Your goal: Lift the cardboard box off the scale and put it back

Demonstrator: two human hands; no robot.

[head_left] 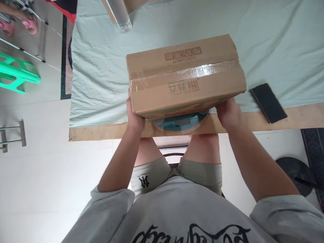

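A brown cardboard box (186, 76), taped shut along its top seam and printed with "COCONUT", sits over the near edge of the table. My left hand (134, 116) grips its near left corner, fingers under the bottom. My right hand (229, 113) grips the near right corner the same way. Beneath the box, between my hands, a round bluish object (181, 123) peeks out, mostly hidden by the box.
The table (101, 131) is covered by a pale green cloth (98, 74). A black phone (268, 103) lies to the right of the box. A clear bottle (120, 15) stands at the far edge. A green plastic stool (15, 76) stands on the floor at left.
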